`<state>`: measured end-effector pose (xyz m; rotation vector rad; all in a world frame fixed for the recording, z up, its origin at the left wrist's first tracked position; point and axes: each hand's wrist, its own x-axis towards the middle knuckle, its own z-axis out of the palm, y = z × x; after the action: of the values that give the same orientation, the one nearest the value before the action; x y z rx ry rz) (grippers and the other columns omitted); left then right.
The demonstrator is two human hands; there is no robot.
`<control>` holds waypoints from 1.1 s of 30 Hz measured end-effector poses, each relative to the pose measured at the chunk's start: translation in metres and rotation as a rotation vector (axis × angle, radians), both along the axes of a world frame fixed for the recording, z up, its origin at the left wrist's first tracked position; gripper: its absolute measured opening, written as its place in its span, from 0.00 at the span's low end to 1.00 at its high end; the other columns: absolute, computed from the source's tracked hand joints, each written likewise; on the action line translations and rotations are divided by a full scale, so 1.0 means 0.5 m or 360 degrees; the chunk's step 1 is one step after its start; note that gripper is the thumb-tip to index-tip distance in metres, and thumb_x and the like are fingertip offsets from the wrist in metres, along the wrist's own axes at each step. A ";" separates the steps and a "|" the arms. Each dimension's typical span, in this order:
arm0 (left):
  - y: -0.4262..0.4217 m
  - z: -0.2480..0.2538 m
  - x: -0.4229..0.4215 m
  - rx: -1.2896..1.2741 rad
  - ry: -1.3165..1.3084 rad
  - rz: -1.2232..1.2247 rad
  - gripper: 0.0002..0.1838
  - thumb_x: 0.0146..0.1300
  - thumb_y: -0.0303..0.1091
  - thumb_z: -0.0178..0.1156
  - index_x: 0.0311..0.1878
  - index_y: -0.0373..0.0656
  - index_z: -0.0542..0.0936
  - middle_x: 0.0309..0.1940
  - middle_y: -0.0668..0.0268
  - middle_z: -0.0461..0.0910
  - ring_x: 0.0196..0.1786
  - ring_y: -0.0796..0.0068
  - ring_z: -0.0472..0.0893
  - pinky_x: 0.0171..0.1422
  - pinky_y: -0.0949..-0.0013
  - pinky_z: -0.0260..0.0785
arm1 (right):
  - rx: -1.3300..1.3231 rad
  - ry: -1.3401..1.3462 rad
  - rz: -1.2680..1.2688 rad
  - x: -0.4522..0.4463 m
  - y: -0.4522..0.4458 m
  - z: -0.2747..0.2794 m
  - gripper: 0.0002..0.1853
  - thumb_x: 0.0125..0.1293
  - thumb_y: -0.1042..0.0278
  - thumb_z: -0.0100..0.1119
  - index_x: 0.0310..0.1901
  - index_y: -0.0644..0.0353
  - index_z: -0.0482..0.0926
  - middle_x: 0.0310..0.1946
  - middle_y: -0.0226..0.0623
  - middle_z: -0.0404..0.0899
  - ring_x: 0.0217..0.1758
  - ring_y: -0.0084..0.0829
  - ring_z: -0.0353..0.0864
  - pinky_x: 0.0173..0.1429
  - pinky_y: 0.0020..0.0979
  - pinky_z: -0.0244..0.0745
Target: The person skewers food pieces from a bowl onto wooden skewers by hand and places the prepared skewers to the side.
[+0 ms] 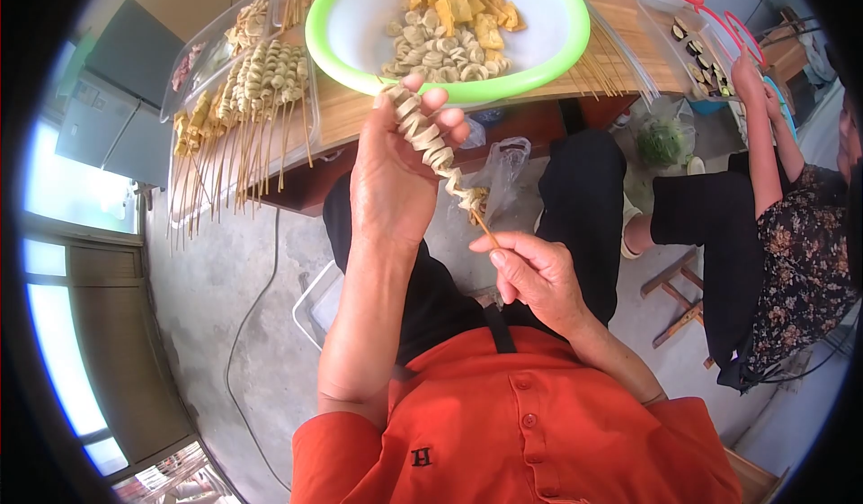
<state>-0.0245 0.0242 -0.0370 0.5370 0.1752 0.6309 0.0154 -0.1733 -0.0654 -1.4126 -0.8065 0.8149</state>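
Observation:
A wooden skewer threaded with a spiral of pale rolled food (430, 144) slants between my hands over my lap. My left hand (395, 162) curls round its upper end, the fingers bent against the rolls. Lower down, my right hand (535, 275) pinches the bare stick just below the last piece. Beyond them on the table stands a white bowl with a green rim (530, 83), holding pale rolled pieces (436, 53) and yellow-brown folded pieces (460, 5).
Filled skewers (265, 77) lie in a tray at the table's left, sticks overhanging the edge. Bare sticks (604, 63) lie right of the bowl. A seated person (796, 234) works at the right beside dark slices (697, 50). A wooden stool (674, 293) stands on the floor.

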 end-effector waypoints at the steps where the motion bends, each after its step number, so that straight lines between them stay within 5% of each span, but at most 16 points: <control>1: -0.005 0.005 -0.001 -0.0004 0.0002 -0.0002 0.21 0.75 0.45 0.48 0.60 0.38 0.72 0.47 0.58 0.79 0.47 0.63 0.79 0.58 0.56 0.73 | 0.0005 -0.0007 -0.0007 0.000 -0.001 0.000 0.11 0.74 0.72 0.50 0.50 0.63 0.81 0.18 0.25 0.71 0.19 0.14 0.70 0.25 0.19 0.65; 14: -0.042 -0.019 -0.009 0.0153 0.0146 -0.0060 0.23 0.75 0.43 0.49 0.66 0.39 0.68 0.51 0.58 0.79 0.52 0.63 0.80 0.59 0.57 0.75 | 0.0013 0.0071 -0.0041 0.011 0.005 0.001 0.11 0.74 0.72 0.51 0.51 0.63 0.81 0.19 0.23 0.70 0.19 0.12 0.69 0.24 0.19 0.64; 22: -0.060 -0.034 -0.012 0.0131 0.0166 -0.0161 0.24 0.69 0.30 0.58 0.67 0.39 0.67 0.50 0.57 0.80 0.50 0.64 0.81 0.59 0.58 0.76 | 0.0008 0.0088 -0.0101 0.014 0.003 -0.002 0.10 0.73 0.74 0.53 0.51 0.63 0.81 0.21 0.23 0.71 0.20 0.12 0.69 0.25 0.19 0.65; 33: -0.075 -0.027 -0.015 0.0189 0.0236 -0.0212 0.26 0.67 0.26 0.59 0.67 0.40 0.66 0.55 0.53 0.77 0.51 0.64 0.81 0.62 0.58 0.74 | 0.0052 0.0064 -0.0165 0.018 0.005 -0.002 0.11 0.71 0.75 0.55 0.52 0.62 0.81 0.22 0.24 0.72 0.21 0.13 0.69 0.26 0.19 0.65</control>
<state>-0.0321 -0.0133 -0.0506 0.7049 0.2409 0.4737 0.0242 -0.1708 -0.0663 -1.3932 -0.7071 0.7449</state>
